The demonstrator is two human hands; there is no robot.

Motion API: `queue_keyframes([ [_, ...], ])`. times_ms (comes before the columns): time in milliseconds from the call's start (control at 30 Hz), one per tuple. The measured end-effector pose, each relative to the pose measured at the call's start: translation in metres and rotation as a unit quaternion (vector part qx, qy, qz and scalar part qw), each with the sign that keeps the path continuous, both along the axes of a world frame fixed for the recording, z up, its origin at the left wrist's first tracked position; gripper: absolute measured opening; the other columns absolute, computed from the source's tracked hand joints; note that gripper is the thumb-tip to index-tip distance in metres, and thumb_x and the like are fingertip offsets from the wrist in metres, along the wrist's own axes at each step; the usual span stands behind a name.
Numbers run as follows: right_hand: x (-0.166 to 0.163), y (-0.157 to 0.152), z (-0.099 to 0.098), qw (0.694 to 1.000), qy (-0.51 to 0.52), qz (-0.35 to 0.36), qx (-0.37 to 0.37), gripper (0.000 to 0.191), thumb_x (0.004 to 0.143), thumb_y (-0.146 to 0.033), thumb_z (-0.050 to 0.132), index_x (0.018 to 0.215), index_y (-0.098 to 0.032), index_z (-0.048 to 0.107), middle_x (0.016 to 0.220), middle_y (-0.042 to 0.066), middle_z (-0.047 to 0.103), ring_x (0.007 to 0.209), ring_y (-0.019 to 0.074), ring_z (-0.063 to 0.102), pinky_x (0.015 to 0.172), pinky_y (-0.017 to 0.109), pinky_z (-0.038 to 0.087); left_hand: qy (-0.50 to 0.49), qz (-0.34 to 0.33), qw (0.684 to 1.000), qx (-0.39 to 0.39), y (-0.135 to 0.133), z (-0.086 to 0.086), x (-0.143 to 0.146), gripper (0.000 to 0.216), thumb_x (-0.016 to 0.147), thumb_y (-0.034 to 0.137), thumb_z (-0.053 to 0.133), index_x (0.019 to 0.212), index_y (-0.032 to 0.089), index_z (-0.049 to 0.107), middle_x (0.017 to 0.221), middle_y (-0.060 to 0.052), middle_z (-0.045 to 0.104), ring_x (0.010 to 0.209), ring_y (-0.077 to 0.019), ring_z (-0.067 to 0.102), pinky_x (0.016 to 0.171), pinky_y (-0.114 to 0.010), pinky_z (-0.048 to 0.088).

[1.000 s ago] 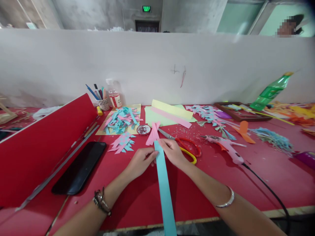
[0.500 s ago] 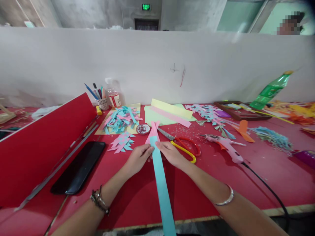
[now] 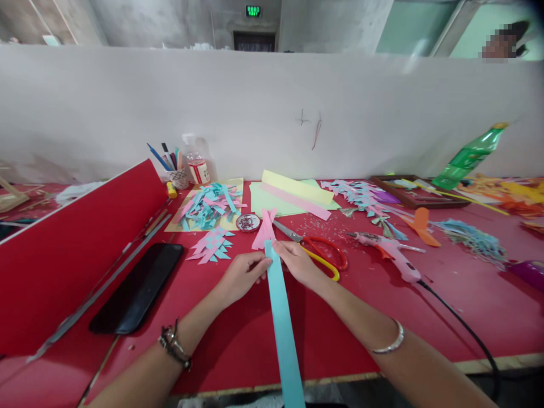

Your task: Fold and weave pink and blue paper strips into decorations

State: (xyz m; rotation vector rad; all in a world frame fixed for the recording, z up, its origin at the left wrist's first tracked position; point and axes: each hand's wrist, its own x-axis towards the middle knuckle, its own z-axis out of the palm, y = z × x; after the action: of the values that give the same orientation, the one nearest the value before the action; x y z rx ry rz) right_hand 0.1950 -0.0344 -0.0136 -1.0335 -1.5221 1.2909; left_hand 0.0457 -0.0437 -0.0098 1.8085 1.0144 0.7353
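A long light-blue paper strip [image 3: 284, 328] runs from the middle of the table down past its front edge. My left hand [image 3: 243, 276] pinches the strip's left edge near its far end, thumb on top. On the other side my right hand [image 3: 297, 262] grips the top right corner between thumb and fingers. Just beyond the strip's end lies a crossed pink paper strip [image 3: 267, 226], its lower part close to my fingertips. Whether the two papers touch I cannot tell. Scissors [image 3: 325, 263] with red and yellow handles lie right of my right hand.
Left are a phone [image 3: 138, 289], a woven paper piece [image 3: 211, 246] and a pile of cut strips [image 3: 210, 204]. A pink glue gun [image 3: 393, 255] with a cord lies right. Behind are paper sheets [image 3: 293, 195], a tilted green bottle [image 3: 471, 156] and a white partition [image 3: 255, 113].
Both hands have drawn the blue strip slightly toward me and to the right. More of the crossed pink paper now shows beyond its end.
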Motion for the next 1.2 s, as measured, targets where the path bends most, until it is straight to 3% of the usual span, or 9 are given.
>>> queue_keyframes([
  [200,0.002,0.002,-0.003,0.998,-0.026,-0.051,0.029,0.040,0.074,-0.050,0.040,0.053,-0.017,0.037,0.049,-0.004,0.035,0.046,0.0076,0.032,0.045,0.022,0.027,-0.005,-0.008,1.000,-0.002,-0.001,0.001,0.001,0.032,0.079,0.038,0.039,0.057,0.016,0.040,0.051,0.006,0.040,0.048,-0.0063,0.040,0.048,-0.018,0.031],
  [433,0.003,0.004,-0.002,0.996,-0.033,-0.049,0.065,0.037,0.077,-0.046,0.038,0.054,-0.018,0.034,0.051,-0.004,0.032,0.048,0.0076,0.030,0.047,0.022,0.026,-0.011,-0.018,1.000,-0.017,-0.003,0.004,0.002,0.032,0.079,0.037,0.040,0.056,0.015,0.042,0.049,0.006,0.040,0.047,-0.0060,0.039,0.048,-0.018,0.031],
  [533,0.005,0.006,-0.004,0.991,-0.042,-0.093,0.086,0.037,0.077,-0.046,0.038,0.054,-0.018,0.033,0.051,-0.005,0.030,0.048,0.0079,0.029,0.047,0.022,0.025,-0.015,-0.030,0.999,-0.032,-0.004,0.004,0.004,0.031,0.078,0.037,0.040,0.057,0.015,0.043,0.050,0.005,0.041,0.047,-0.0062,0.041,0.048,-0.018,0.032],
  [700,0.009,0.012,-0.005,0.988,-0.018,-0.144,0.056,0.038,0.075,-0.049,0.040,0.053,-0.019,0.033,0.049,-0.005,0.031,0.047,0.0084,0.030,0.046,0.023,0.026,0.000,-0.062,0.998,-0.018,-0.005,0.003,0.005,0.031,0.079,0.037,0.039,0.059,0.015,0.045,0.054,0.004,0.045,0.051,-0.0069,0.044,0.051,-0.018,0.034],
  [867,0.008,0.009,-0.001,0.996,-0.030,-0.086,-0.001,0.044,0.074,-0.055,0.037,0.049,-0.019,0.036,0.046,-0.004,0.036,0.045,0.0092,0.034,0.046,0.024,0.029,0.004,-0.008,1.000,-0.004,-0.002,0.002,0.002,0.029,0.078,0.036,0.041,0.057,0.015,0.042,0.051,0.005,0.042,0.049,-0.0067,0.042,0.050,-0.018,0.034],
  [1000,0.005,0.004,-0.001,0.999,-0.051,-0.009,0.008,0.041,0.075,-0.053,0.037,0.055,-0.017,0.039,0.051,-0.003,0.038,0.049,0.0085,0.036,0.048,0.022,0.030,0.007,0.001,1.000,0.006,0.000,0.001,0.000,0.029,0.078,0.036,0.041,0.058,0.016,0.042,0.051,0.005,0.041,0.048,-0.0066,0.041,0.049,-0.018,0.033],
  [1200,0.002,0.000,-0.001,0.994,-0.090,-0.040,0.051,0.040,0.076,-0.051,0.037,0.054,-0.017,0.036,0.050,-0.004,0.032,0.048,0.0075,0.031,0.045,0.021,0.026,-0.001,0.005,1.000,0.016,0.000,0.001,0.000,0.028,0.078,0.034,0.041,0.056,0.016,0.040,0.050,0.006,0.039,0.047,-0.0063,0.039,0.048,-0.018,0.032],
])
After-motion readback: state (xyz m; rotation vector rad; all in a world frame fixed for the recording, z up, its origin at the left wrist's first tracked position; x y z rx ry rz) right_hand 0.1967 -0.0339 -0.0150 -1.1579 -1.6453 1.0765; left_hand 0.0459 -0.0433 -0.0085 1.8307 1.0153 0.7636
